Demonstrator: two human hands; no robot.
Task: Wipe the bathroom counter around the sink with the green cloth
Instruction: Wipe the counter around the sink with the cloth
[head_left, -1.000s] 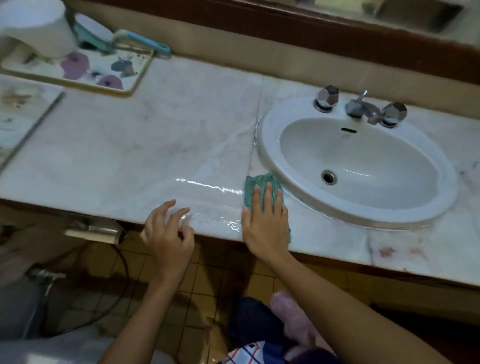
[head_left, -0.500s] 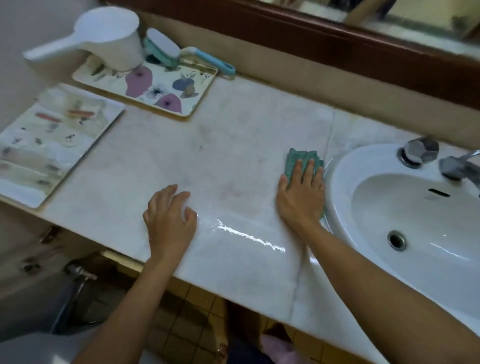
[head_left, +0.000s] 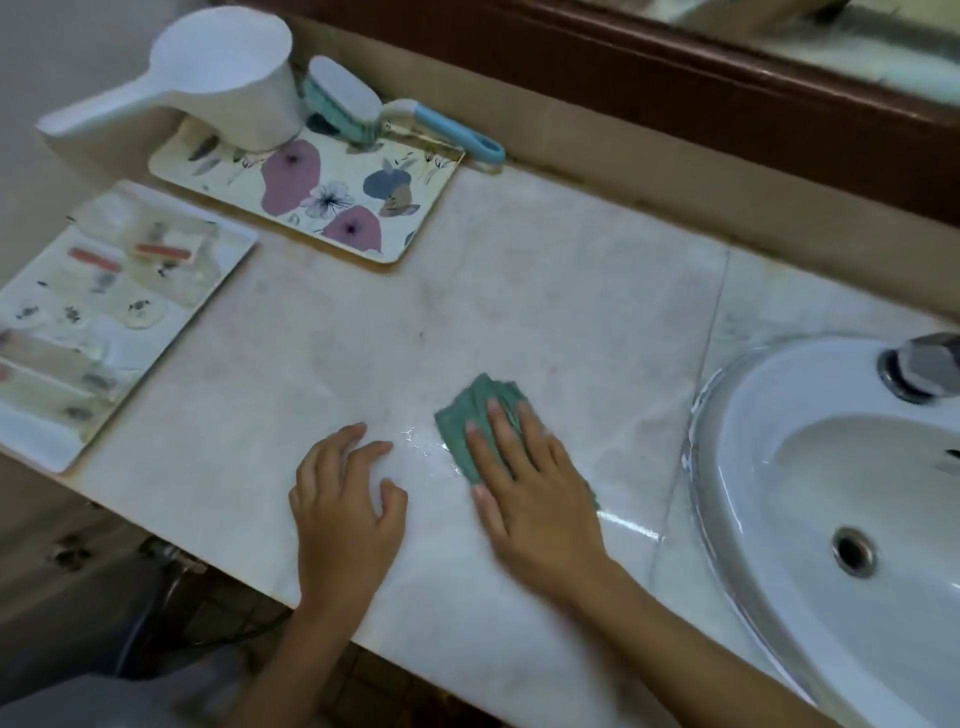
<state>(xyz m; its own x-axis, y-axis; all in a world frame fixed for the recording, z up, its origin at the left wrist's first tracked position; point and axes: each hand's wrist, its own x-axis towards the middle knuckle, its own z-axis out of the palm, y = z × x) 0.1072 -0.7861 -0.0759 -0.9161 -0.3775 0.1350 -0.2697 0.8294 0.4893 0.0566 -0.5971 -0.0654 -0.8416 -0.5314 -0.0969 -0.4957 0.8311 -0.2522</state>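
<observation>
Right hand (head_left: 535, 493): pressing flat, not clenched, on the folded green cloth (head_left: 472, 415) mid-counter (head_left: 545, 291), left of the sink (head_left: 727, 467). Left hand (head_left: 345, 499): resting open and empty near the front edge, likely bracing.

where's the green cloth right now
In the head view the green cloth lies flat on the marble counter, pinned under the right hand, left of the sink and just right of the left hand.

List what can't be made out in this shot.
- Sink: right part cut off by head view's edge; tap handle partly cropped.
- Green cloth: mostly under the right hand.
- Left tray's small items: blurred.
- Mirror: cropped at the top.
</observation>
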